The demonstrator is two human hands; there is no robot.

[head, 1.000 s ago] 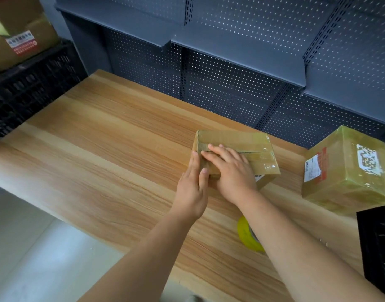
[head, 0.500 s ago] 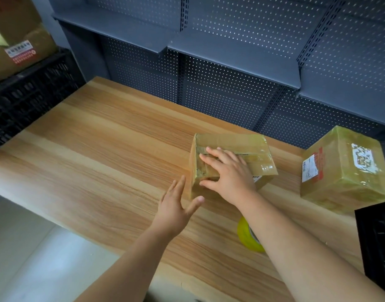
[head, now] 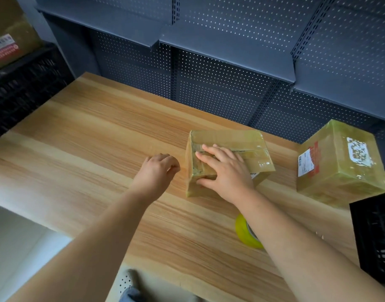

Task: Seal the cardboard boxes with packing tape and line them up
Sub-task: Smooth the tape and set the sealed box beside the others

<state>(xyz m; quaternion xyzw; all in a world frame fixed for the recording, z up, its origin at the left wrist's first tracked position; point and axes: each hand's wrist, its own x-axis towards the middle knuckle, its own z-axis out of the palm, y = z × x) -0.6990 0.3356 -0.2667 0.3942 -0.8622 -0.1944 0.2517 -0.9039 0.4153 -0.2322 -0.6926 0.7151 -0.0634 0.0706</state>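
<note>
**Box** (head: 226, 138): cardboard, covered in glossy clear tape. It sits toward the far edge of the surface (head: 89, 149), right of its middle. The top seam shows as a dark line under the tape. Tape at the left end looks wrinkled, probably the part being smoothed.

**Right hand** (head: 228, 171): lies flat on the box top at its near left corner, fingers spread and thumb down the near face. Judged purpose: to press the tape end onto the cardboard and steady the box.

**Left hand** (head: 159, 168): just beside the box's left face, apart from it, low over the surface. Its fingers are curled in with the knuckles up, and nothing shows in them. It is likely placed to rub the tape down that side or to brace the box.

**Second box** (head: 339, 166): fully taped, with white labels on two faces. It stands at the far right corner, well apart from the first. It appears finished and set aside, and the two are not yet lined up.

**Tape** (head: 245, 233): a yellow roll toward the near edge, on the right, half hidden by the right forearm. It is out of hand but within reach.

**Crates**: one black crate off the right edge (head: 374, 236). Another is off the left edge (head: 24, 83), with a labelled carton (head: 8, 40) on top.

**Shelving** (head: 226, 62): grey, perforated, behind the far edge.
</note>
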